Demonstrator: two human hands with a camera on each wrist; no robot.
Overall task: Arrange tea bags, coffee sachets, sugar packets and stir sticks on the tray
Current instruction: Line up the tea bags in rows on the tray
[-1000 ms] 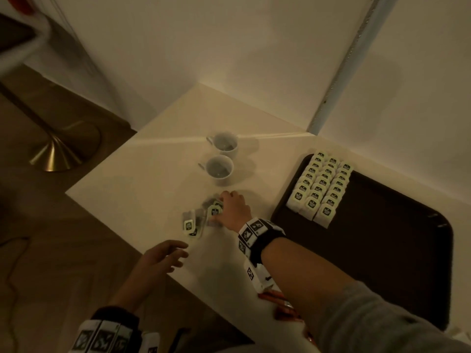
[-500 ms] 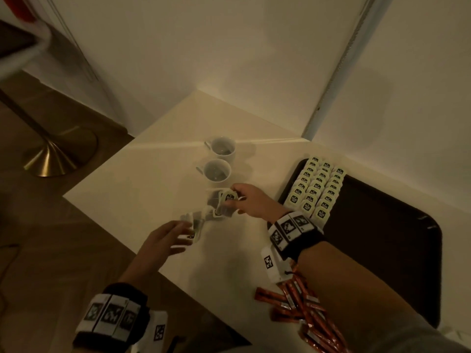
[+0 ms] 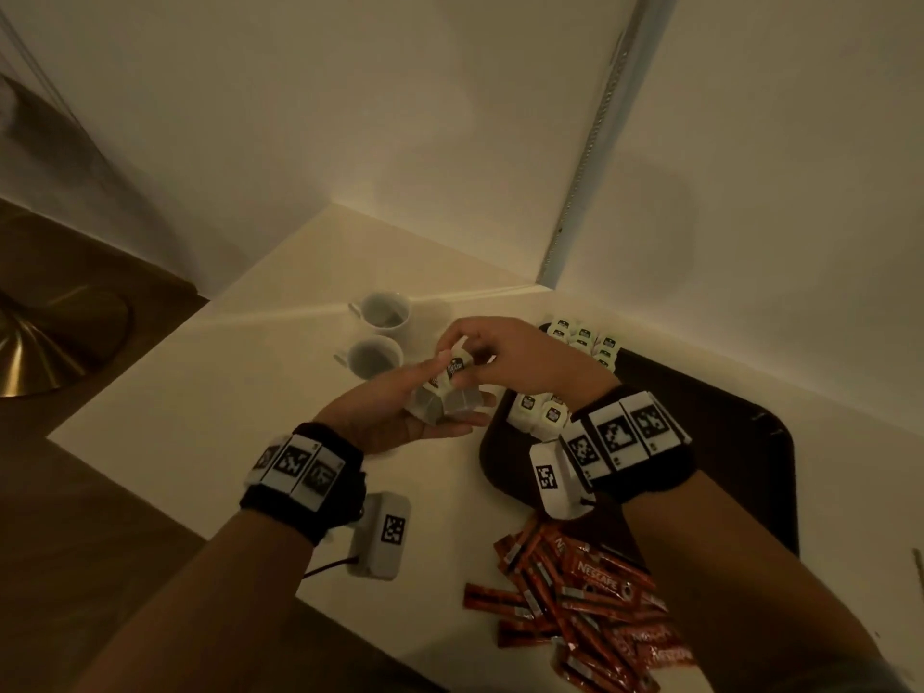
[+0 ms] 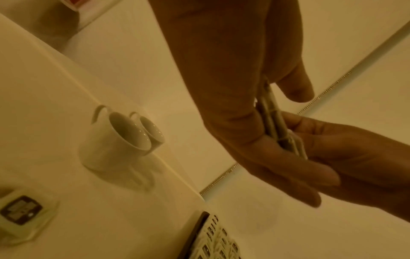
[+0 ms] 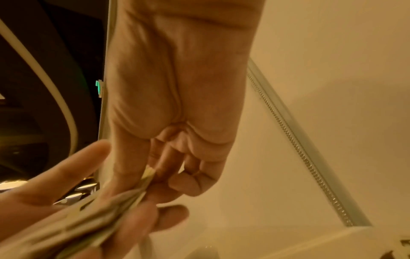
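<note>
A small bundle of tea bags [image 3: 445,405] is held above the white table, just left of the dark tray [image 3: 725,442]. My left hand [image 3: 452,395] lies palm up beneath the bundle, with its thumb along one side and its fingers along the other. My right hand [image 3: 460,355] reaches in from above and pinches the paper tag end of the bundle. The left wrist view shows the tea bags [image 4: 272,119] edge-on between both hands. Rows of tea bags [image 3: 585,342] stand on the tray's near-left part. Red coffee sachets [image 3: 590,597] lie heaped at the table's front edge.
Two white cups [image 3: 380,312] [image 3: 372,357] stand on the table [image 3: 225,392] just behind my hands. One loose tea bag [image 4: 20,210] lies on the table left of the tray. Walls close the far side. A brass lamp base [image 3: 30,342] is on the floor at left.
My right hand lifted tea bags off the table and moved toward the tray. My left hand came up from the table edge to meet it, and both now hold the bundle.
</note>
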